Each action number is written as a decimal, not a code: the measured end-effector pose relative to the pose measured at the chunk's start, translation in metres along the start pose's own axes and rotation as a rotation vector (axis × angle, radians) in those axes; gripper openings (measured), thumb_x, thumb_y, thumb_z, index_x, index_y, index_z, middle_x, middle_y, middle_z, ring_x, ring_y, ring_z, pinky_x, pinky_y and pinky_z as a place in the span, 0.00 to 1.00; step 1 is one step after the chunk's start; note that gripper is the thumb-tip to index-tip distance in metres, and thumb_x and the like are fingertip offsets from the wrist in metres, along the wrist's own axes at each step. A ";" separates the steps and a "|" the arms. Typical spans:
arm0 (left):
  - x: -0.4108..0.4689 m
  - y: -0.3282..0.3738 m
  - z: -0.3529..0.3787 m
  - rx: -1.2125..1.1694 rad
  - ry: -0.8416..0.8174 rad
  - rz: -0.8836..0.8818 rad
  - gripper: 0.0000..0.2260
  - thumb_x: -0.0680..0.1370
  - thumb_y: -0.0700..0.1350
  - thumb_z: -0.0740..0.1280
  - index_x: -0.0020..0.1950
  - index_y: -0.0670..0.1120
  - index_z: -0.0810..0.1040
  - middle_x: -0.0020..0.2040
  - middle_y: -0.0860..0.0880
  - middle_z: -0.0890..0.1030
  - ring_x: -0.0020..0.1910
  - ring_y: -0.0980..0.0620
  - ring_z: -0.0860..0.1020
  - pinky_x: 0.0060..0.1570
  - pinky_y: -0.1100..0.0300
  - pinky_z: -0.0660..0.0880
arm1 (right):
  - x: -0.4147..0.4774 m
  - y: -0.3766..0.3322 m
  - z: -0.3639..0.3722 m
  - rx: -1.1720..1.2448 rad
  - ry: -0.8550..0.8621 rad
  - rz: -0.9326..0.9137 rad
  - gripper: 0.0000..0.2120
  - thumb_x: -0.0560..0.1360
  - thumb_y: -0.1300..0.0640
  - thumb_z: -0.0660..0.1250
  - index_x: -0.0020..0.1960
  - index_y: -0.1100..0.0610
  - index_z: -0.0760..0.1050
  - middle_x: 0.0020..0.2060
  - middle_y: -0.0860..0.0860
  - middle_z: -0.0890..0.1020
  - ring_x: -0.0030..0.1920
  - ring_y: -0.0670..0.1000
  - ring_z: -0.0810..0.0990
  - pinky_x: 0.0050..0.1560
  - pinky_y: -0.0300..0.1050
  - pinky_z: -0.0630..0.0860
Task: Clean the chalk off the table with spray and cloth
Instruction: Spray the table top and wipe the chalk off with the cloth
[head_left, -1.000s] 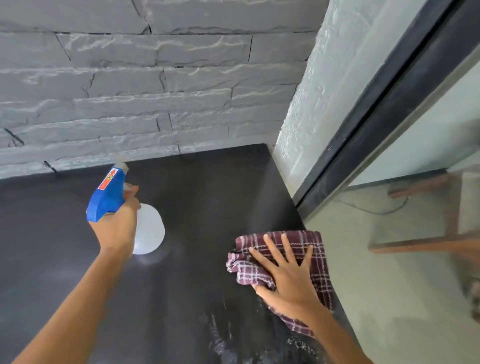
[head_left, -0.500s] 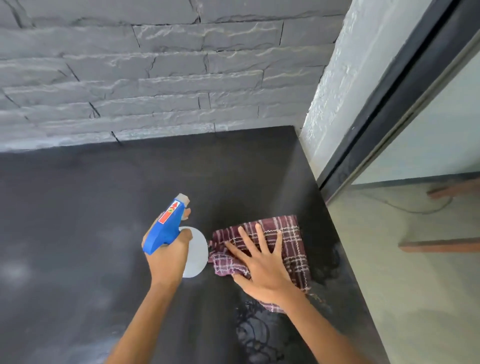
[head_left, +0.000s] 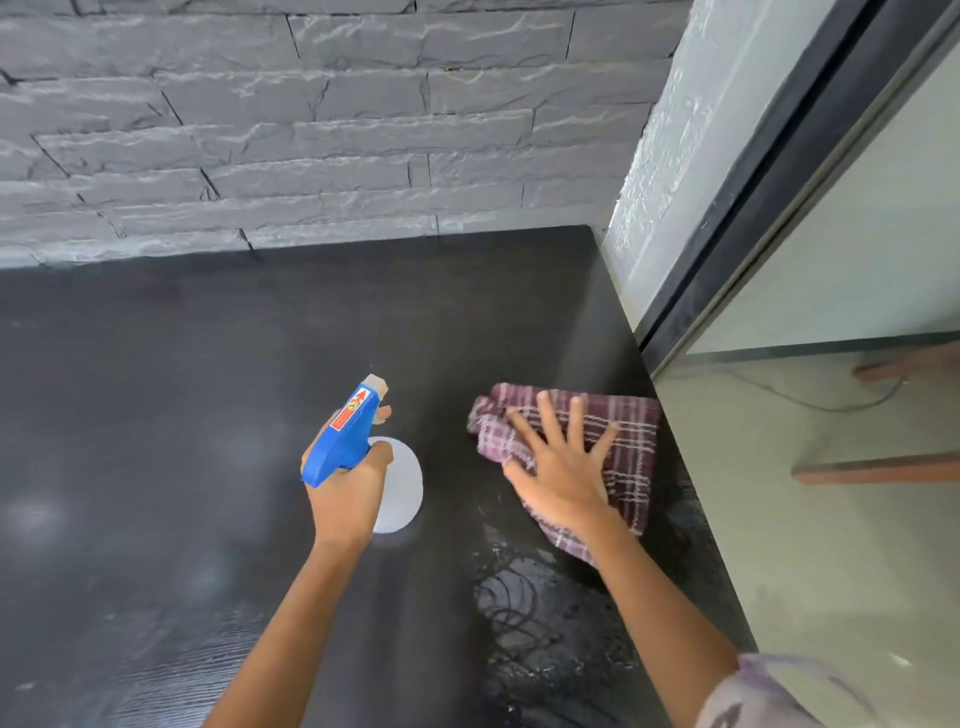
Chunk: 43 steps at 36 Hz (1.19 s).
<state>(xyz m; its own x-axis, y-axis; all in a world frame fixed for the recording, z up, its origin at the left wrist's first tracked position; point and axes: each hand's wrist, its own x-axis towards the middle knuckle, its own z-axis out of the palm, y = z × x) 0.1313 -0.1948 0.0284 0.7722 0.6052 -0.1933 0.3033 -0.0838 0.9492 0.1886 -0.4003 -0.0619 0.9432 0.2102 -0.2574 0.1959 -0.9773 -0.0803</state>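
Two hands busy: left hand (head_left: 347, 493) grips the blue-headed white bottle (head_left: 397, 486) mid-table, right hand (head_left: 563, 470) presses splayed fingers on the crumpled maroon plaid cloth (head_left: 631, 452) at the black table's (head_left: 156, 415) right edge; wet scribbles (head_left: 519, 613) near.

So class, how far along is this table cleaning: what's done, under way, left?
Done: the black wooden table looks clean near the wall. In hand: the right hand presses the maroon checked cloth flat by the right edge; the left hand grips the blue-topped white spray bottle. Left: wet white chalk scribbles near the person, faint pale smudges on the left.
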 end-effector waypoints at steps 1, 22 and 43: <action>-0.001 0.001 -0.001 0.004 -0.007 0.007 0.18 0.73 0.33 0.66 0.39 0.59 0.73 0.41 0.58 0.75 0.44 0.50 0.73 0.50 0.53 0.70 | -0.010 -0.011 0.003 -0.011 0.000 -0.076 0.32 0.72 0.30 0.39 0.74 0.37 0.41 0.76 0.48 0.37 0.73 0.62 0.32 0.62 0.76 0.31; -0.013 0.010 -0.011 -0.004 -0.193 0.077 0.13 0.65 0.43 0.64 0.40 0.62 0.77 0.59 0.51 0.78 0.53 0.52 0.76 0.51 0.58 0.70 | -0.052 0.039 0.014 0.058 0.010 0.208 0.30 0.76 0.32 0.44 0.75 0.38 0.41 0.77 0.49 0.40 0.74 0.62 0.35 0.65 0.74 0.35; -0.098 -0.041 -0.067 0.039 -0.135 0.153 0.11 0.68 0.41 0.66 0.47 0.55 0.75 0.40 0.61 0.74 0.37 0.60 0.73 0.41 0.68 0.70 | -0.162 0.025 0.041 0.041 -0.002 0.271 0.31 0.76 0.33 0.47 0.75 0.40 0.44 0.77 0.49 0.44 0.75 0.62 0.39 0.64 0.76 0.37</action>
<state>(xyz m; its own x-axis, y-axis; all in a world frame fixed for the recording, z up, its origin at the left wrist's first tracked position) 0.0057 -0.1973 0.0250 0.8780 0.4716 -0.0820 0.1962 -0.1984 0.9603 0.0298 -0.4580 -0.0618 0.9591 -0.0588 -0.2768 -0.0746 -0.9961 -0.0470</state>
